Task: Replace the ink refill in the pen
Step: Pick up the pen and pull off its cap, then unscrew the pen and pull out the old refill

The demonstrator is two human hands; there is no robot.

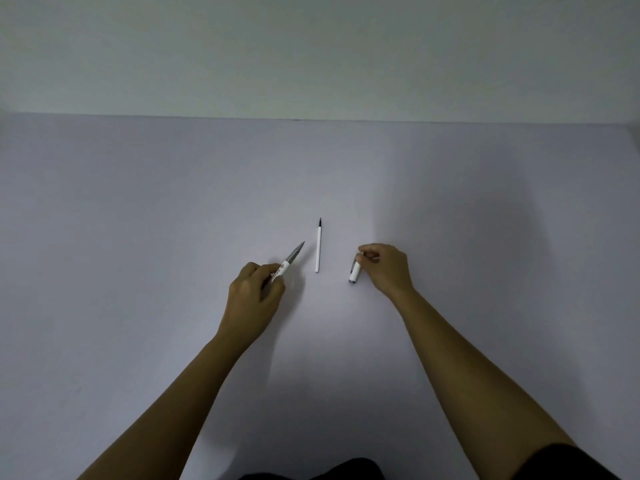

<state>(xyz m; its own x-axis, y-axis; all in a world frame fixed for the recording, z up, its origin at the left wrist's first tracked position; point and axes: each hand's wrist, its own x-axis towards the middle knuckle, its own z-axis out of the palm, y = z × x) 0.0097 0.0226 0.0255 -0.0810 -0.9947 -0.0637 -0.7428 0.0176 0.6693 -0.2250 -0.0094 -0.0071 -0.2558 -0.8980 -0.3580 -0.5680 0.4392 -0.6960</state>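
While both forearms reach forward over the pale lavender table [138,220], the left hand [254,294] is curled closed around the pen barrel [285,265], white body with a small printed pattern, grey grip section and tip angled up and to the right, clear of the fist. Just right of that tip, the ink refill [318,249] lies flat on the table, untouched by either hand: a thin white tube, dark point facing away from the person, nearly parallel to the line of sight. Further right, the right hand [386,270] pinches the upper end of the pen cap [354,271] between thumb and fingertips; the cap is white with a bluish end, tilted slightly, lower end at or near the table surface; contact cannot be resolved. The refill sits between the two hands, near the barrel tip. A pale wall [311,53] backs the far table edge.
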